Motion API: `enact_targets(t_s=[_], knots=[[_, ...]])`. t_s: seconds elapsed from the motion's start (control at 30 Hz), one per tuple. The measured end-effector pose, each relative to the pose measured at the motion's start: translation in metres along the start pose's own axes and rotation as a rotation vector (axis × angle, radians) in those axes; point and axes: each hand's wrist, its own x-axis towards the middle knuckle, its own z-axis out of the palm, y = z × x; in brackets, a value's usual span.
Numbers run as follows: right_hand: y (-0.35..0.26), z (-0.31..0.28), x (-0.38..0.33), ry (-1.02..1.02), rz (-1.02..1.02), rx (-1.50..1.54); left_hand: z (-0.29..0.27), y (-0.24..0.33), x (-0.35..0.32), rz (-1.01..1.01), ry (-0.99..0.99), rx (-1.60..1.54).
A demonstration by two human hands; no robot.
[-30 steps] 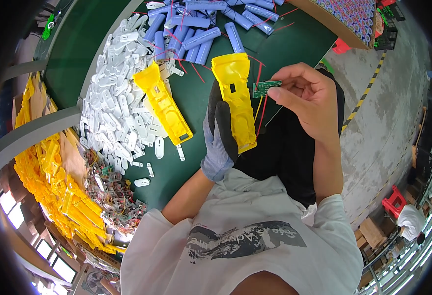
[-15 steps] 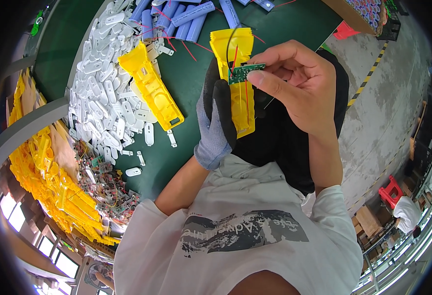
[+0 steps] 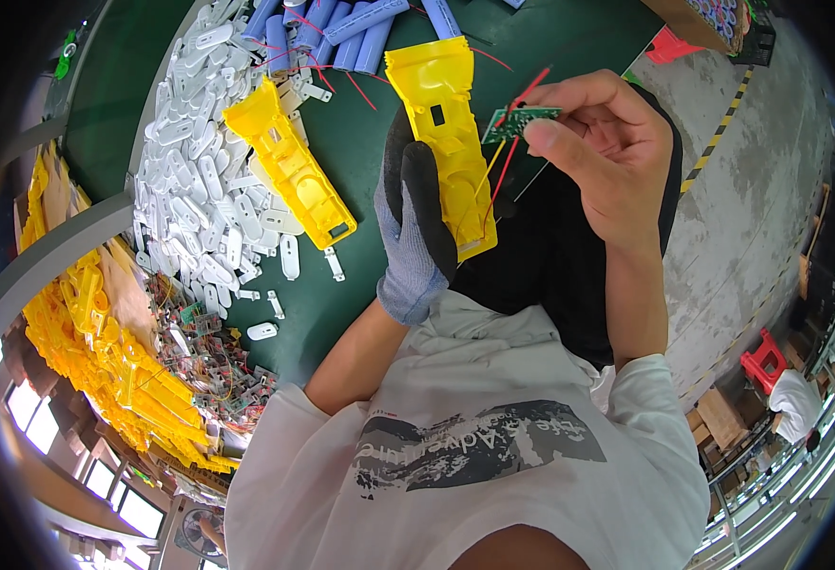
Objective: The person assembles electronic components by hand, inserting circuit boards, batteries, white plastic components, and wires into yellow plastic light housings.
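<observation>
green board, yellow shell in hands

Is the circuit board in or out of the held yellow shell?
Out: the right hand pinches the circuit board beside the yellow shell.

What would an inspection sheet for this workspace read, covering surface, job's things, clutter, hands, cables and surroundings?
Surface: green tabletop, heaped at its left and far side.
Job's things: open yellow housing; green circuit board at its right.
Clutter: piled white parts, blue cylindrical cells, second yellow housing.
Hands: left hand, gloved, holds the housing; right hand, bare, pinches the board.
Cables: red and yellow wires by the board; red leads near the cells.
Surroundings: concrete floor with striped tape, red stool.
</observation>
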Motion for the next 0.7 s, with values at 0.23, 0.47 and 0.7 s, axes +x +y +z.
enact_targets(t_s=[0.23,0.47,0.7], knots=[[0.0022,-0.0069,-0.0004,-0.024,-0.008,0.051,-0.0016,0.002,0.0003,0.013,-0.024,-0.019],[0.0067,-0.0065,-0.0009,-0.086,-0.1,0.149,-0.0021,-0.0025,0.0037,0.094,0.016,0.065],[0.0067,-0.0077,-0.0018,-0.127,-0.15,0.213,-0.0028,-0.0046,0.0026,0.106,0.02,0.028]])
